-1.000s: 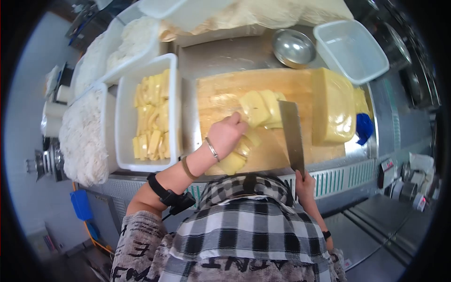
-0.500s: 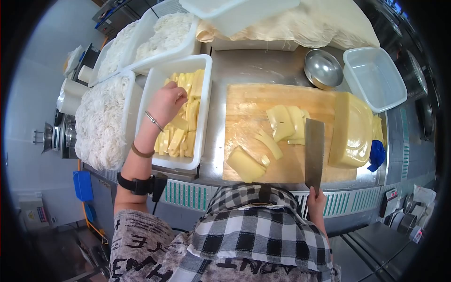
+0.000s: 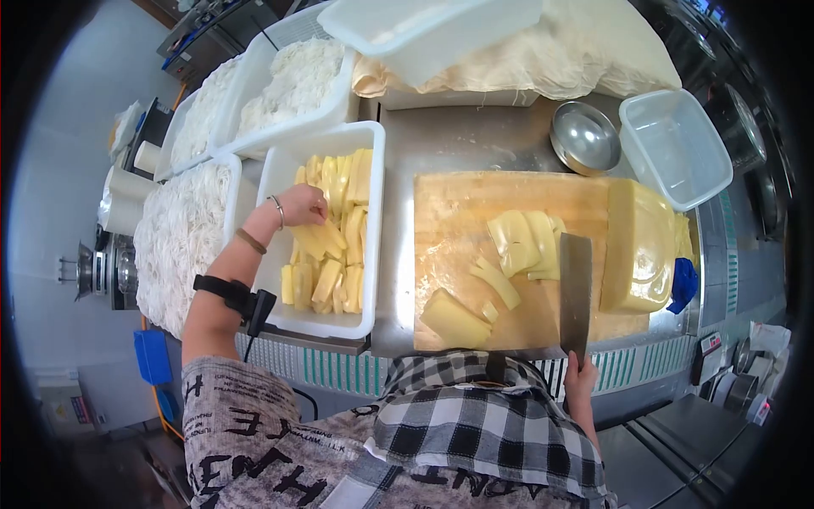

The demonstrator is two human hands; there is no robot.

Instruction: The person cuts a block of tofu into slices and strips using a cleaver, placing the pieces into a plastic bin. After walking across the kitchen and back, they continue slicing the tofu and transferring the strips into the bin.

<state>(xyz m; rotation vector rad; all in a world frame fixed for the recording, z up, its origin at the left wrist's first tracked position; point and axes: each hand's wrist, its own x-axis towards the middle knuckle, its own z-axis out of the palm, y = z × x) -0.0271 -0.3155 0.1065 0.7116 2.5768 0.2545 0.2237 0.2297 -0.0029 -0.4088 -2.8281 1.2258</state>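
Note:
My left hand point(image 3: 303, 206) is over a white plastic tub point(image 3: 378, 170), its fingertips pinched at the upper end of some thick yellow strips point(image 3: 320, 241). More smooth yellow strips point(image 3: 346, 174) lie in rows beneath and around it. In my right hand point(image 3: 581, 376) is the handle of a cleaver point(image 3: 575, 293), its broad blade over the right part of a wooden cutting board point(image 3: 458, 199). Left of the blade are overlapping yellow slices point(image 3: 515, 243), narrow cut pieces point(image 3: 497, 282) and a thicker chunk point(image 3: 454, 319). A large glossy yellow block point(image 3: 638, 246) sits at the board's right end.
Tubs of white shredded noodle-like strands point(image 3: 182, 237) stand left and behind. A metal bowl point(image 3: 585, 137) and a clear plastic tub point(image 3: 676, 148) are at back right. Cream cloth point(image 3: 543, 59) lies at the back; a blue cloth point(image 3: 682, 285) is beside the block.
My left hand has lowered within the tub and now touches strips lying at a slant. The cleaver stays in my right hand, and the whole view has shifted slightly.

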